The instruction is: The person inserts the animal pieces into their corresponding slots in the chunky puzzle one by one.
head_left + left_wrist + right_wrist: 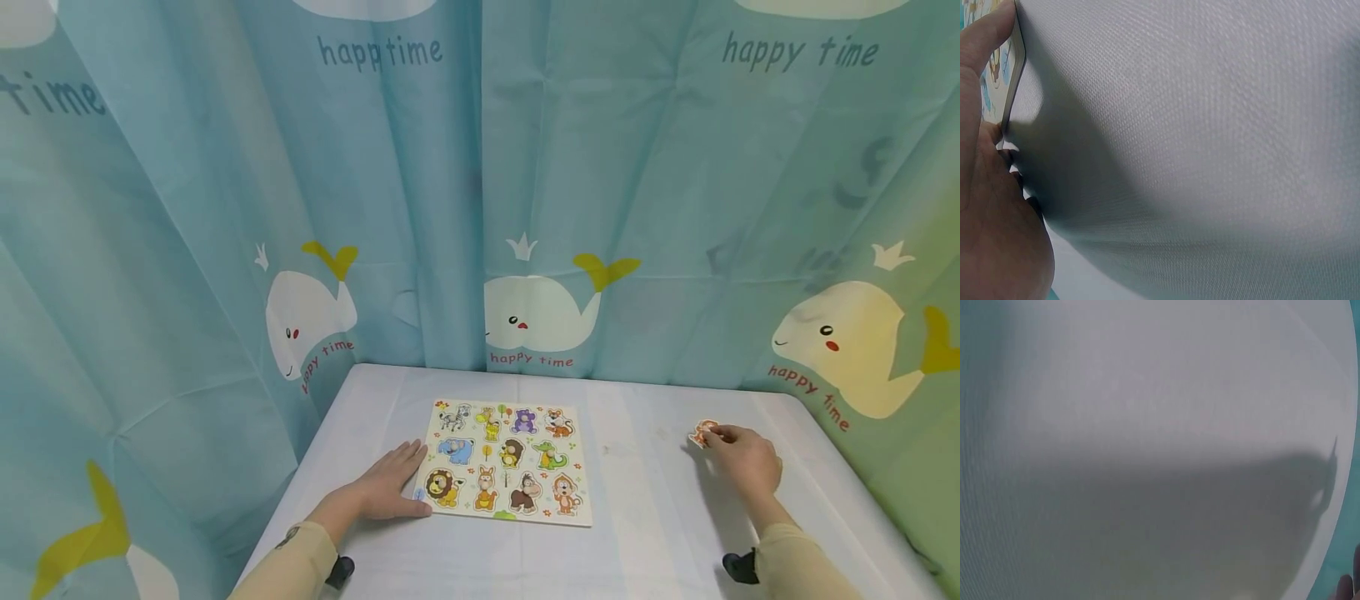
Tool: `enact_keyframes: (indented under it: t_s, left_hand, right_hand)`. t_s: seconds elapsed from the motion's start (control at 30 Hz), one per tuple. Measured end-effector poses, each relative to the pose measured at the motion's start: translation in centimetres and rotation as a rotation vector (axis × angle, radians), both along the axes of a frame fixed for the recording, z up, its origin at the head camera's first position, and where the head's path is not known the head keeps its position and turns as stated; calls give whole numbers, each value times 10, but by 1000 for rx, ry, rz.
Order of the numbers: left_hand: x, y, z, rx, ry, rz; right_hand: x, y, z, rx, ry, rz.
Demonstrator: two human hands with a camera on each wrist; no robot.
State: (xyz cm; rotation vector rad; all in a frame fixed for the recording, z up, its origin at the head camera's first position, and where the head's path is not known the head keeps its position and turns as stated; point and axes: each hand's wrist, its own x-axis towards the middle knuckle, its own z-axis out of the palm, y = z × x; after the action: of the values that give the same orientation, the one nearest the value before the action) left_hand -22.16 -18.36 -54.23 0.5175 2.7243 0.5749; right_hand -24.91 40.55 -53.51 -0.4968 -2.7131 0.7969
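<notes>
An animal puzzle board (487,504) lies flat on the table, with zebra, lion, crocodile, monkey and other animal pictures in rows. My left hand (392,483) rests at its left edge, fingers extended, thumb by the near corner. In the left wrist view the thumb (988,37) overlaps the board's edge (1016,69). Off to the right of the board, my right hand (746,462) pinches a small orange-and-white animal puzzle piece (702,432) above the table. The right wrist view catches only some fingertips (1344,589) in its lower right corner; the piece is out of sight there.
The table (645,533) has a pale cloth cover with rounded far corners. Behind it and along both sides hangs a blue-green curtain (540,167) printed with whales. Each sleeve ends near a dark wrist device, the right one (741,567) close above the table.
</notes>
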Motion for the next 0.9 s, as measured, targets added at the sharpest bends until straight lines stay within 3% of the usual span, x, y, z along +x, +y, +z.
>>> enact_keyframes:
  t_s: [0.33,0.67,0.9]
  left_hand:
    - [-2,0,-2,-2,-8,13]
    - [-2,1,-3,-6,-7,19]
    - [-1,1,-3,-10,-5,22]
  right_hand:
    - [0,-29,4,35,87,118]
    - [-5,-47,7,28,87,173]
    - [-4,-56,6,51,136,211]
